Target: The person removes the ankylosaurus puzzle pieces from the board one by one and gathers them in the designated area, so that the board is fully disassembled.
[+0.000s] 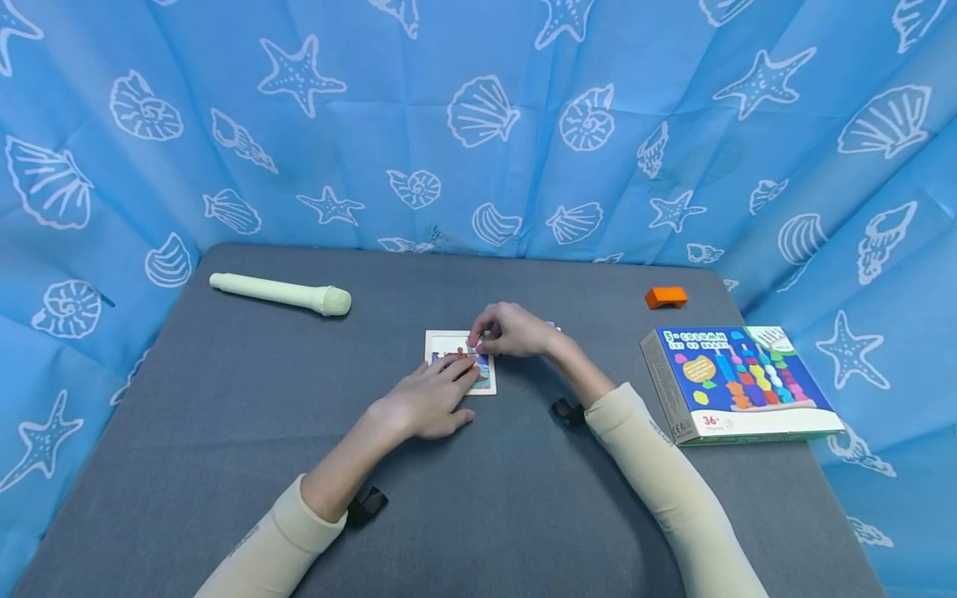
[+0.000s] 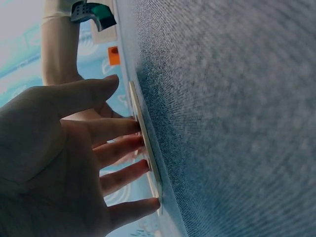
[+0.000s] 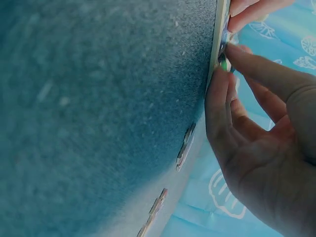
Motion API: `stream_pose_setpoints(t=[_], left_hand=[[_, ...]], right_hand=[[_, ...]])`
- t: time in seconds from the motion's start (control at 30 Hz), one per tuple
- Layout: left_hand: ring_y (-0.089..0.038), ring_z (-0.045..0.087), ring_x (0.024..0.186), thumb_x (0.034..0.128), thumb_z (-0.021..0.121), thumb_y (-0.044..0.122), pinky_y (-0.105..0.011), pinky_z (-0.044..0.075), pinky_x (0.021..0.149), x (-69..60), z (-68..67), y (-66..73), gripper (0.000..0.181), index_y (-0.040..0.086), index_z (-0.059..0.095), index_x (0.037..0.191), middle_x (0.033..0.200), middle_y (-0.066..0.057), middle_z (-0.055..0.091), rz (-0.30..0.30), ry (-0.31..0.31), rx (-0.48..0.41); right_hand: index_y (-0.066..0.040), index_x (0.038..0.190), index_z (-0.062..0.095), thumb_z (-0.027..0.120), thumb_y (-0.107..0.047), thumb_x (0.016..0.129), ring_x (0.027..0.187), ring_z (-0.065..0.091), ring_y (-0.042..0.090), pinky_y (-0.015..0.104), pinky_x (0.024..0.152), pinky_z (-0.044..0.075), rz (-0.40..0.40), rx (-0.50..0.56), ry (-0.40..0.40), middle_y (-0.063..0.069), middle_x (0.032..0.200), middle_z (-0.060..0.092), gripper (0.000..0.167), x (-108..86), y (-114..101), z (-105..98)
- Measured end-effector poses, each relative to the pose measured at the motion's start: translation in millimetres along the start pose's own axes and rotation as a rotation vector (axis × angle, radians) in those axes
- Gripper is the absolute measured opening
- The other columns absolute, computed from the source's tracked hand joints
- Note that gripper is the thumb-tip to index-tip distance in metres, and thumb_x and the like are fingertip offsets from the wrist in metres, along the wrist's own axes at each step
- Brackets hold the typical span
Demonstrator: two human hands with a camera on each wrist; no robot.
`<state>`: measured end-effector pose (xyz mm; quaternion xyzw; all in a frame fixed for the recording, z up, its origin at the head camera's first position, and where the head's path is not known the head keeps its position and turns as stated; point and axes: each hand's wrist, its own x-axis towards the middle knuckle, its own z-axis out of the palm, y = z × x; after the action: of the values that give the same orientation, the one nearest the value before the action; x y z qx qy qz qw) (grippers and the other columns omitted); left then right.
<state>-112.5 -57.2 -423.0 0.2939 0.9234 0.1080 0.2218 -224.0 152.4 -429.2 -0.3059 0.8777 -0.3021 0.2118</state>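
Observation:
A small jigsaw puzzle with a white frame (image 1: 486, 392) lies flat on the grey table, its colourful picture partly hidden by both hands. My left hand (image 1: 429, 403) rests its spread, fairly straight fingertips on the puzzle; in the left wrist view these fingers (image 2: 123, 178) touch the board's thin edge (image 2: 148, 148). Over the upper right of the frame, my right hand (image 1: 516, 330) pinches a small puzzle piece (image 3: 224, 64) between thumb and fingers, against the board. Most of that piece is covered. Behind the right hand, loose puzzle pieces (image 3: 185, 147) lie on the table.
A pale green toy microphone (image 1: 280, 292) lies at the back left. An orange block (image 1: 665, 297) sits at the back right, behind a bead-set box (image 1: 748, 382). A blue shell-patterned curtain (image 1: 478, 166) hangs along the far edge and sides.

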Motion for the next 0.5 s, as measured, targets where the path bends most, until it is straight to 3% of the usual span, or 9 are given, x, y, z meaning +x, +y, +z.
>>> stream_pose_setpoints(t=[0.23, 0.5], left_hand=[[-0.029, 0.017, 0.172, 0.1126, 0.057, 0.044, -0.064, 0.023, 0.136, 0.2, -0.4, 1.5, 0.072, 0.016, 0.030, 0.173, 0.184, -0.004, 0.022, -0.020, -0.016, -0.005], [-0.030, 0.018, 0.172, 0.1128, 0.057, 0.042, -0.064, 0.023, 0.136, -0.1, -1.1, 1.7, 0.071, 0.015, 0.031, 0.173, 0.183, -0.004, 0.023, -0.016, -0.010, -0.007]], right_hand=[[-0.004, 0.104, 0.077, 0.080, -0.004, 0.096, 0.084, 0.070, 0.012, 0.026, 0.076, 0.058, -0.030, 0.074, 0.106, 0.009, 0.097, 0.077, 0.008, -5.4, 4.1, -0.5], [-0.001, 0.114, 0.079, 0.077, -0.003, 0.099, 0.089, 0.072, 0.015, 0.024, 0.077, 0.061, -0.028, 0.184, 0.110, 0.014, 0.107, 0.078, 0.015, -21.5, 12.7, -7.2]])
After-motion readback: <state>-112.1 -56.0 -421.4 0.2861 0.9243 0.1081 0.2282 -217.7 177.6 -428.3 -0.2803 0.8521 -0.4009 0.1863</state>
